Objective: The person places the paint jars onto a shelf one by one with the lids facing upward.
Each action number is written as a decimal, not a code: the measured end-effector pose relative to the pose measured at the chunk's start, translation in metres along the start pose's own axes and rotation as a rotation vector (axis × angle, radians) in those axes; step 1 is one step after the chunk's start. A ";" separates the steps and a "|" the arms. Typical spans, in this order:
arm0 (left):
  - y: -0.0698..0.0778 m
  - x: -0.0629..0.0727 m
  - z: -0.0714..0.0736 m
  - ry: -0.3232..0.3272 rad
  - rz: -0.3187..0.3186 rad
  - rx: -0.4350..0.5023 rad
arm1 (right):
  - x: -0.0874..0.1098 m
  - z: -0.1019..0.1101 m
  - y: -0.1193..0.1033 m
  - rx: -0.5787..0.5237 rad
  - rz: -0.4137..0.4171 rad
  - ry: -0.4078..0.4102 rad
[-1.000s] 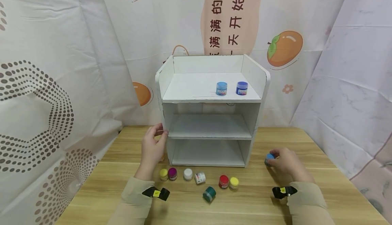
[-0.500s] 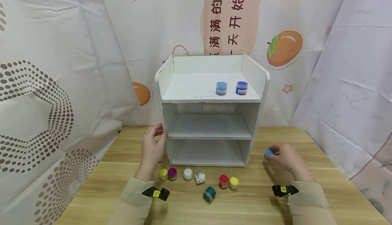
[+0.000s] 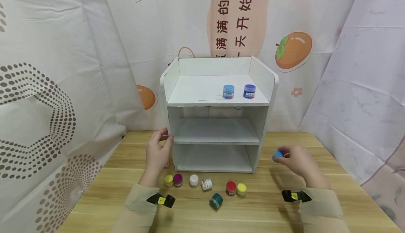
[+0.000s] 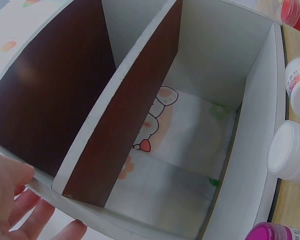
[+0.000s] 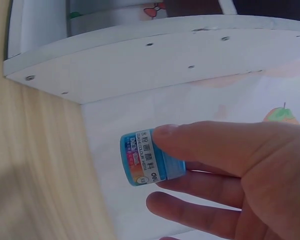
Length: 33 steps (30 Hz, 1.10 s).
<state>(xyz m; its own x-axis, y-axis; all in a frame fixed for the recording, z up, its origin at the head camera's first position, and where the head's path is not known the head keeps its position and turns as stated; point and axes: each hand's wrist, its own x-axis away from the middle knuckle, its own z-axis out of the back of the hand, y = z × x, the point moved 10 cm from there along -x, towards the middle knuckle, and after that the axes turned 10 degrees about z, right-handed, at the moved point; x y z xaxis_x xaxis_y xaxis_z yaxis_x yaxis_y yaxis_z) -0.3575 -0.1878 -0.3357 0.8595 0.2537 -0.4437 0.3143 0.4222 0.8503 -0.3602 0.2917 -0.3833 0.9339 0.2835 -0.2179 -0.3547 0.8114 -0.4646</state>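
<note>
Holding a blue jar [image 3: 278, 156] above the surface [image 3: 262, 212], right of the shelf [image 3: 218, 131].
Right hand [image 3: 300, 161] pinches it; left hand [image 3: 158, 152], fingers parted, meets the shelf's edge. Probably carrying; next likely needs clearance beside the shelf.

Two jars [image 3: 229, 92] atop the shelf unit [image 3: 217, 131], seven before it on the table [image 3: 253, 215]

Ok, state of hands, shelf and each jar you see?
Shelf: upright, open-fronted
Held jar: in midair
Left hand: at shelf's left edge
Right hand: gripping held jar
Light blue jar: upright
Dark blue jar: upright
Left yellow jar: upright
Purple jar: upright
Left white jar: upright
Right white jar: on its side
Green jar: on its side
Red jar: upright
Right yellow jar: upright
</note>
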 end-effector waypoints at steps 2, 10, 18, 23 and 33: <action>0.000 0.000 0.000 -0.002 0.003 0.002 | 0.000 0.003 -0.002 0.004 0.009 0.007; 0.000 0.000 0.001 0.000 -0.008 0.006 | -0.001 0.006 -0.008 0.007 0.024 0.011; 0.000 0.000 0.001 0.000 -0.012 0.001 | -0.001 0.007 -0.020 0.007 0.050 0.002; 0.001 0.000 0.001 0.000 -0.018 -0.001 | 0.000 0.008 -0.031 -0.004 0.069 -0.012; 0.000 0.001 0.001 0.000 -0.010 0.001 | 0.000 0.007 -0.048 -0.030 0.087 -0.024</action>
<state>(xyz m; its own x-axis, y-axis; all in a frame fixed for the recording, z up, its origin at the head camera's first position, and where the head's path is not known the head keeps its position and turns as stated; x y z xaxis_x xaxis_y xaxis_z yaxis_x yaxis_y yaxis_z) -0.3565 -0.1883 -0.3355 0.8561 0.2495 -0.4526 0.3237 0.4240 0.8459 -0.3430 0.2561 -0.3553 0.9000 0.3648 -0.2386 -0.4358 0.7673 -0.4704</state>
